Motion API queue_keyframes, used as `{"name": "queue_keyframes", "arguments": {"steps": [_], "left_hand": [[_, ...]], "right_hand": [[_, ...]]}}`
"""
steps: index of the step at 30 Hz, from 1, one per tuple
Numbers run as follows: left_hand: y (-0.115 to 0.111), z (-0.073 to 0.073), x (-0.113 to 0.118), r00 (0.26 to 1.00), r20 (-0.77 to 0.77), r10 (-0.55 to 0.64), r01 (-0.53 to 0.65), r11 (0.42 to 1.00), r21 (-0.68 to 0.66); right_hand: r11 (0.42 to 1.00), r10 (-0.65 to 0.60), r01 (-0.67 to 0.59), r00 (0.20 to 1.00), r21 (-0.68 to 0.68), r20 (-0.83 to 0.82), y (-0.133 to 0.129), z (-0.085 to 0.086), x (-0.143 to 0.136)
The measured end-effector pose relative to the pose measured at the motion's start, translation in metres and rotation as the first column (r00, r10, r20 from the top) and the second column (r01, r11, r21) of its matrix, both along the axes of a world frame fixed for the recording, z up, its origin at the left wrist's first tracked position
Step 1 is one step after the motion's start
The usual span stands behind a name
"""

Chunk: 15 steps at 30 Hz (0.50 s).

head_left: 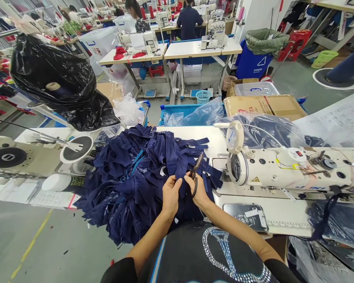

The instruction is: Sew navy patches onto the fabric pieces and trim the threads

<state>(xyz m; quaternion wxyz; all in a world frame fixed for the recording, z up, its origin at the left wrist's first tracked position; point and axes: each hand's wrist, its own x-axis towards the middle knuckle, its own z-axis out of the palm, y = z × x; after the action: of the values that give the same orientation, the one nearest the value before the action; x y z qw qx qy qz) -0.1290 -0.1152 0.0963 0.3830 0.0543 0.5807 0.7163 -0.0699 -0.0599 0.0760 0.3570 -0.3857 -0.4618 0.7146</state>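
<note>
A large heap of navy fabric pieces (126, 177) spreads over the table and hangs past its front edge. My left hand (171, 196) pinches the edge of a navy piece at the right side of the heap. Close beside it, my right hand (197, 190) has its fingers closed, with black-handled scissors (197, 165) in it; their blades point up and away from me. Its thumb and fingertip are at the same cloth, but whether they grip it is too small to tell. Small white tags show among the folds.
Right of the heap stands a white sewing machine (271, 169), with a dark phone (246, 217) and a ruler before it. Another machine (23, 157) is at the left, below a black plastic bag (56, 78). Cardboard boxes (259, 106) lie behind the table. People sit farther back.
</note>
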Motion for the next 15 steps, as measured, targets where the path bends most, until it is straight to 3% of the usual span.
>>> {"name": "queue_keyframes", "arguments": {"steps": [15], "left_hand": [[0.0000,0.0015,-0.0039,0.999,0.028,-0.024,0.024,1.000,-0.005]], "right_hand": [[0.999,0.023,-0.023,1.000,0.046,0.007,0.0042,0.0050,0.0022]]}}
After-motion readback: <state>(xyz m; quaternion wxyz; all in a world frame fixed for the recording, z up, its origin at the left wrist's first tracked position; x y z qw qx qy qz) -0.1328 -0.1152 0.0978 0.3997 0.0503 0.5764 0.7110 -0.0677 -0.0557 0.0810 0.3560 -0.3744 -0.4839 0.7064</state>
